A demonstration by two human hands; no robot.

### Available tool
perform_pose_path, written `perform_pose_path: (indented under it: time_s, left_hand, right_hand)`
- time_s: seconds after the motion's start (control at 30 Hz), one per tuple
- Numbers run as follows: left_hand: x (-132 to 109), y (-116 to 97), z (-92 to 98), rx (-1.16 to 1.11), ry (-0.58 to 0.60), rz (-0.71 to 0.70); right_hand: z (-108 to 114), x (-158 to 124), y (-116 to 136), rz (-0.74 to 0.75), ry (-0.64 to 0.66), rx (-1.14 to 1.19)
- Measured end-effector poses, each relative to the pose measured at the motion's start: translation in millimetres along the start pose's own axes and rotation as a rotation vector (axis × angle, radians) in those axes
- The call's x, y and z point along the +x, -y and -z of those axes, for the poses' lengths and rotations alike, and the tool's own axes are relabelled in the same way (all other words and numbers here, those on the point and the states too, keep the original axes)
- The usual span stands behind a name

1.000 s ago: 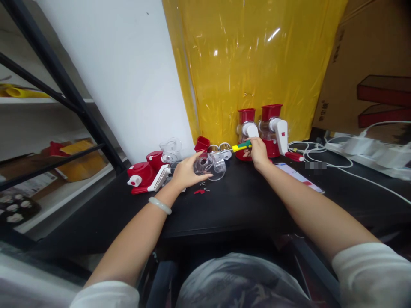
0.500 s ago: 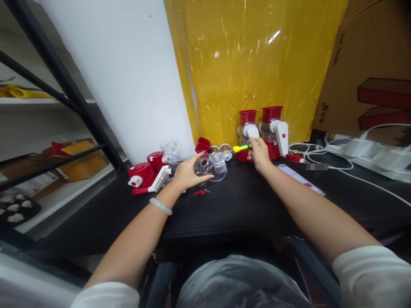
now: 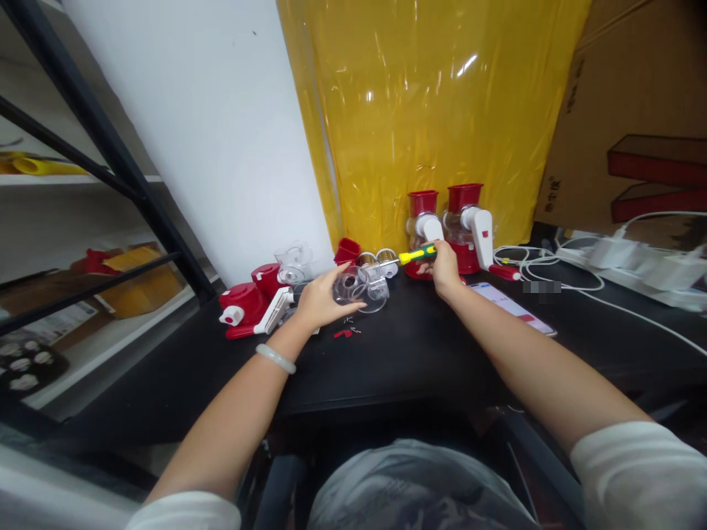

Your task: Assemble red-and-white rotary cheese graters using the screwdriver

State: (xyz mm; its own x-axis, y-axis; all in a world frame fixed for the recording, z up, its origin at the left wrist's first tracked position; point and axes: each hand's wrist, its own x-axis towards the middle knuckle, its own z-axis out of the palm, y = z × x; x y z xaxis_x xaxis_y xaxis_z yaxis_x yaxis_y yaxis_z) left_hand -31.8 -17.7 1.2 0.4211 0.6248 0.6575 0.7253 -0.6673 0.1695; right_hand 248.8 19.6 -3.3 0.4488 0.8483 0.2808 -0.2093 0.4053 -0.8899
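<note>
My left hand [image 3: 325, 298] grips a clear plastic housing [image 3: 349, 285] from its left side, thumb below and fingers above. In my right hand [image 3: 443, 269] is a screwdriver [image 3: 418, 255] with a yellow and green handle, lying roughly level, its shaft pointing left at the clear part. Whether its tip touches the part is too small to tell. Small screws and a red piece [image 3: 343, 333] lie on the black table [image 3: 387, 368] just below the housing. A red hopper [image 3: 347, 250] and metal drums [image 3: 387, 258] sit behind it.
Two assembled red and white graters [image 3: 465, 221] stand behind my right hand. Red bases [image 3: 243, 305] and a white crank [image 3: 275, 311] are at the left. A phone [image 3: 511, 308], white cables and a power strip [image 3: 635, 272] lie at the right. A shelf rises at far left.
The camera view has shifted slightly. My right hand and the screwdriver sit slightly lower, and the handle is held at a slightly different angle. My left hand keeps its grip on the housing.
</note>
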Motion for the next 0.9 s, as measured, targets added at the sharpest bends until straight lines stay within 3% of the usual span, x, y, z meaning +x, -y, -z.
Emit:
perform_pose_path:
  time_s: [0.37,0.77,0.9]
  left_hand:
    - [0,1,-0.2,0.007,0.003,0.018]
    - [0,1,0.3,-0.003,0.003,0.01]
    - [0,2,0.2,0.011,-0.005,0.002]
  right_hand:
    - [0,2,-1,-0.009,0.016,-0.038]
    - [5,7,-12,0.145,0.019,-0.171]
    - [2,3,-5,0.016,-0.027,-0.136]
